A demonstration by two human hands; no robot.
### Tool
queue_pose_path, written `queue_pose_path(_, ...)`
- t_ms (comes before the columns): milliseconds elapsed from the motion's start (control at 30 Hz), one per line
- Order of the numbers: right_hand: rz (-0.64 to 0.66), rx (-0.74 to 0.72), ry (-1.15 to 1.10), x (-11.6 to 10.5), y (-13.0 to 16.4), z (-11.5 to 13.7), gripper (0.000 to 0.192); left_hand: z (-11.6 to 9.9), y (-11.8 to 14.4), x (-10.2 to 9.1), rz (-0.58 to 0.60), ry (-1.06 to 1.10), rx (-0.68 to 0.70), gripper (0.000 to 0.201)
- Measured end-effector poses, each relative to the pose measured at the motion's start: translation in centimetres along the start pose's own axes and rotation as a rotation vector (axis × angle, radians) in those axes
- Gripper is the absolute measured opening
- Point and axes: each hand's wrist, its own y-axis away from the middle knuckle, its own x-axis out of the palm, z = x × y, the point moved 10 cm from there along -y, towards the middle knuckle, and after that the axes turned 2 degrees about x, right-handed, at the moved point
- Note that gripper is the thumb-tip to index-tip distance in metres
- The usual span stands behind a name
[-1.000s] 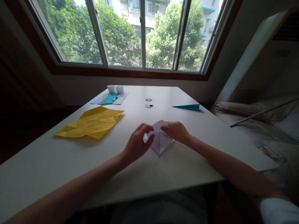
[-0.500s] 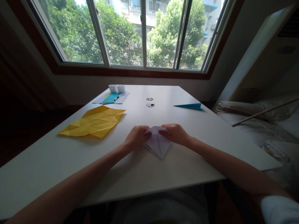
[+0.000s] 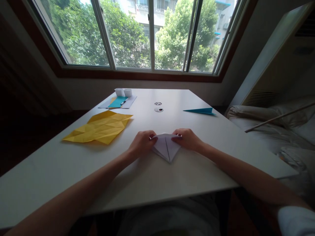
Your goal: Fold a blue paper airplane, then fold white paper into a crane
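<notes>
A folded sheet of white paper (image 3: 166, 149) is held just in front of me over the table, its point towards me and a crease running down its middle. My left hand (image 3: 144, 141) is closed on its left corner, thumb on the near side. On the right corner my right hand (image 3: 187, 139) pinches the paper in the same way. Between the two hands the far edge bends up in a low curve. The fingertips behind the paper are partly hidden.
On the white table (image 3: 152, 183) a creased yellow paper (image 3: 99, 127) lies at the left and a blue paper plane (image 3: 200, 111) at the right. Two round pieces (image 3: 158, 109) lie at the back, near a pen (image 3: 124, 101), paper sheets (image 3: 115, 102) and white cups (image 3: 127, 92).
Both hands have moved slightly apart along the white paper. Its far edge is now wider and flatter, and its near point sits slightly farther from me.
</notes>
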Motion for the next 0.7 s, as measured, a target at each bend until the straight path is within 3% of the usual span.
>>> queue_pose_path(233, -0.045, 0.124, -0.055, -0.8, 0.1, -1.8, 0.02, 0.3, 0.1, -0.3, -0.027, -0.068, -0.013, 0.022)
queue_pose_path(400, -0.022, 0.156, -0.205, -0.4, 0.0, -1.7, 0.024, -0.5, 0.2, -0.5, -0.052, -0.102, 0.04, 0.025)
queue_pose_path(700, 0.044, 0.14, -0.405, 0.9, -0.1, -1.3, 0.023, -0.2, 0.5, -0.1, -0.05, 0.081, -0.032, 0.015)
